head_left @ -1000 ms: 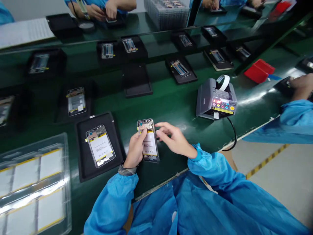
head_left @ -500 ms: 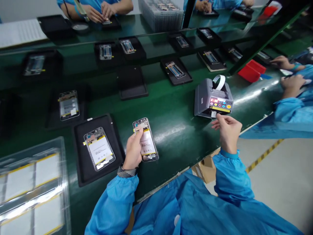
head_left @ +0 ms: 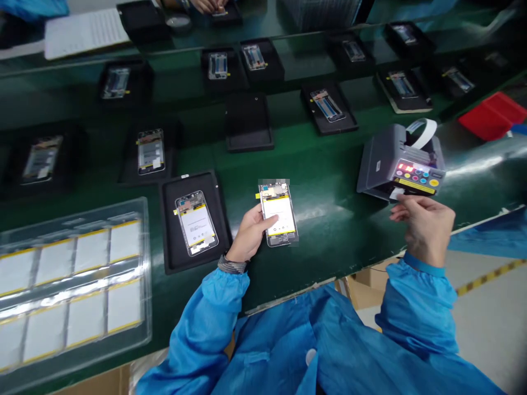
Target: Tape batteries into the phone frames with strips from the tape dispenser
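My left hand [head_left: 251,233] grips an opened phone [head_left: 280,214] by its left side, thumb lying across the white battery. The phone's circuit board shows at the top and a yellow strip crosses above the battery. To the right, my right hand [head_left: 426,219] pinches the short white end of tape [head_left: 397,193] at the front slot of a grey tape dispenser [head_left: 382,164]. Red digits glow on the dispenser's button panel, and a loop of white tape rises from its top. Left of my left hand, a second opened phone [head_left: 196,224] lies in a black tray [head_left: 171,258].
A clear plastic tray [head_left: 147,307] of white batteries lies at the left. Black trays with opened phones stand in rows behind, around a bare black tray [head_left: 249,123]. A red bin [head_left: 492,116] sits far right. Another person's hands [head_left: 209,5] work across the bench.
The whole view has shifted, so the bench things sit further right. My left thumb has slid from the phone's upper part onto the battery. My right hand stays at the dispenser's slot.
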Demonstrator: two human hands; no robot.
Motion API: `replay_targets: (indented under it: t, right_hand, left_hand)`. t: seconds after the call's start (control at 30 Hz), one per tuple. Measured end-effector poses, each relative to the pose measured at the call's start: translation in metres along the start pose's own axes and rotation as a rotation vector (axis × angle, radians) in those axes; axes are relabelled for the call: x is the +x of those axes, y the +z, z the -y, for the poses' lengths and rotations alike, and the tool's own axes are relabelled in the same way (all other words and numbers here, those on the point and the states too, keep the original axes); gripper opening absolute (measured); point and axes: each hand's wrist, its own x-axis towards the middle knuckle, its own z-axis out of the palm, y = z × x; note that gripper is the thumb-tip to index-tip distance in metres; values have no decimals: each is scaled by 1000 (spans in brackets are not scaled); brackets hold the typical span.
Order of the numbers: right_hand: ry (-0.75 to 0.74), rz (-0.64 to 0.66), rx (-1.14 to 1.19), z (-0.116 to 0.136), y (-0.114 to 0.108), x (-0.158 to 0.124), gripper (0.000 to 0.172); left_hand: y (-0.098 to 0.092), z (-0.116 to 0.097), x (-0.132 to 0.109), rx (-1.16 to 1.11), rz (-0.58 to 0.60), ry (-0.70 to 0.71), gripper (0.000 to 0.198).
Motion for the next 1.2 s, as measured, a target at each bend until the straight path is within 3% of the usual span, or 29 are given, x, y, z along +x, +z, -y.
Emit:
replay_targets:
  t: [0.4, 0.5, 0.63, 0.73, 0.87, 1.2]
  right_hand:
    - [-27, 118, -14, 11, -10, -20, 10]
    - [46, 236, 55, 8, 9, -50, 8]
    - [147, 611, 86, 9, 57, -106, 24]
    - [151, 759, 93, 10, 90, -135, 32]
    - [153, 797, 97, 7, 111, -146, 38]
    - [121, 792, 61, 3, 115, -146, 37]
  left_hand:
    - [-4, 3, 5, 1, -37, 75, 58]
    - [-3, 5, 6, 13, -40, 91, 57]
    - [-1, 9, 6, 43, -50, 119, 57]
    - [0, 10, 6, 57, -57, 147, 57]
    - [0, 10, 5, 66, -63, 178, 55]
    - [-2, 11, 7, 80, -63, 218, 50]
